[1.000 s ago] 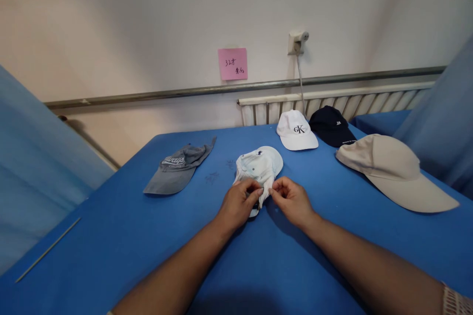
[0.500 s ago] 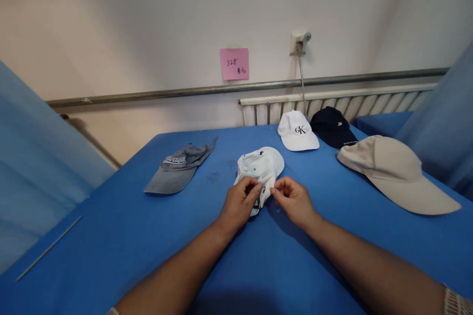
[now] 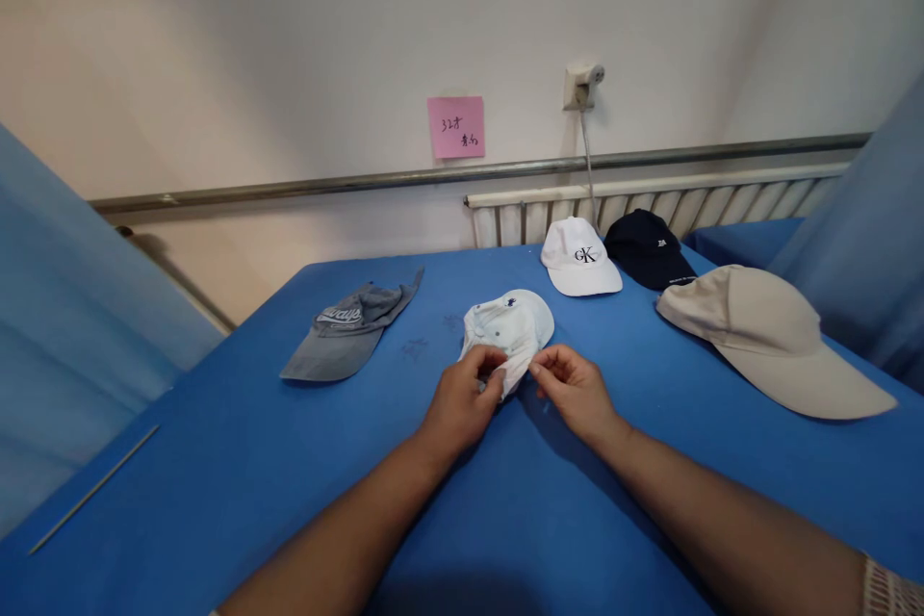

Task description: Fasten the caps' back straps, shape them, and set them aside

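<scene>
A pale blue, nearly white baseball cap (image 3: 505, 325) with a small dark emblem lies in the middle of the blue table, its brim pointing away to the right. My left hand (image 3: 463, 397) pinches the near left part of its back edge between thumb and fingers. On the other side, my right hand (image 3: 574, 387) grips the cap's right edge with thumb and fingertips pressed together. The cap's crown looks crumpled. Its back strap is mostly hidden by my left hand.
A grey cap (image 3: 346, 332) lies on the left. At the back stand a white cap (image 3: 579, 260) and a navy cap (image 3: 648, 248), with a beige cap (image 3: 765, 337) at right. A thin stick (image 3: 93, 491) lies front left. Behind are a radiator (image 3: 520, 212) and a metal rail (image 3: 346, 182).
My left hand has shifted slightly over the cap's back edge, and the dark strap and buckle seen there earlier are now covered. My right hand has barely moved.
</scene>
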The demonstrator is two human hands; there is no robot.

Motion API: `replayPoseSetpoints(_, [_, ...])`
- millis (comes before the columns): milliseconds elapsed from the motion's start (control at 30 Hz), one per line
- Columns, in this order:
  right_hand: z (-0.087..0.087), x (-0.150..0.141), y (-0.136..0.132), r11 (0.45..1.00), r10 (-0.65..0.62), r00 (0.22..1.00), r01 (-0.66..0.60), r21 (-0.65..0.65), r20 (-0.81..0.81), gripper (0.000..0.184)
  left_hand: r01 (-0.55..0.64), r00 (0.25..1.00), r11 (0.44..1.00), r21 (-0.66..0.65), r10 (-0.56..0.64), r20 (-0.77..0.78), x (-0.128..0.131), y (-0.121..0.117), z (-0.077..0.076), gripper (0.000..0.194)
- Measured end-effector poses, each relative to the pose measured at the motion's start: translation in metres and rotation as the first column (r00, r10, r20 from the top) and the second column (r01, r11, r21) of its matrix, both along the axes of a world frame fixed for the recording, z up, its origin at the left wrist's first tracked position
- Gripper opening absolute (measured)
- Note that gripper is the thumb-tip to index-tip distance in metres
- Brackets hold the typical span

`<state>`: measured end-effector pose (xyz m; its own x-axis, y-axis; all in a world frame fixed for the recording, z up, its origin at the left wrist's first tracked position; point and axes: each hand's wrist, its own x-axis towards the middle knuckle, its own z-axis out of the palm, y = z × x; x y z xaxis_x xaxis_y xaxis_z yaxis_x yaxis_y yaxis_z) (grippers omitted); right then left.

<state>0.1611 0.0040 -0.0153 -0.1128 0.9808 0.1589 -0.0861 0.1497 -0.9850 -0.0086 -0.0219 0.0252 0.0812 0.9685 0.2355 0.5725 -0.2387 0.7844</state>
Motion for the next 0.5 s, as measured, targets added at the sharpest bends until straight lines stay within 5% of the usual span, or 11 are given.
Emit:
replayPoseSetpoints(200, [0.001,0.011,0.006,0.931,0.075,0.972,-0.149,0.333,0.224,0.035,0.11,0.94,0.968,-0.224,-0.028,0.34,-0.006,0.005,0.014,0.014])
replayPoseSetpoints(333, [0.0,0.013,0.007,0.879,0.182,0.917,-0.314,0.358,0.356,0.041,0.155,0.902,0.946,-0.287,-0.016,0.432,-0.01,0.007,0.017,0.017])
replayPoseSetpoints(500, [-0.003,0.013,0.01,0.848,0.159,0.895,-0.34,0.406,0.418,0.027,0.179,0.91,0.916,-0.358,-0.016,0.414,-0.013,0.01,0.014,0.018])
